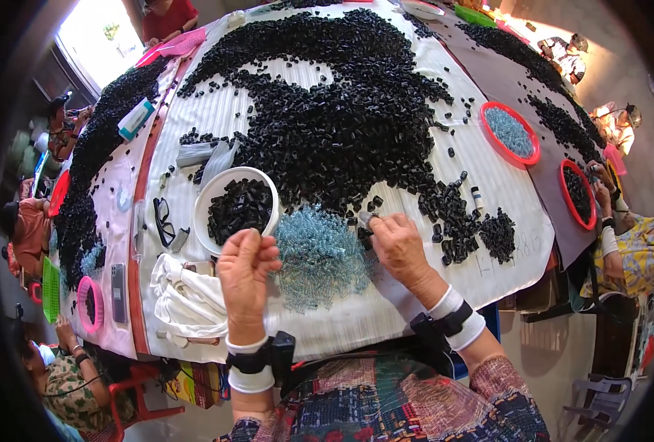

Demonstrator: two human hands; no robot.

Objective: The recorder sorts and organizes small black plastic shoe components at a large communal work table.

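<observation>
To your left, the white bowl (200,215) held stubby black plastic pieces (242,206). Your left hand (247,274) was just by its near rim, thumb and forefinger pinched together (whether on anything, I couldn't make out). Between your hands lay the heap of bluish spring-like parts (319,254), best picked singly and lightly to avoid tangles. Your right hand (400,247) had its fingers drawn in at a small greyish piece (366,219), gripped or merely touched, I couldn't say.

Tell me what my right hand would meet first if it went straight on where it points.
Your right hand would probably meet the near edge of the heap of black pieces first, though the hand's height is unclear.
</observation>
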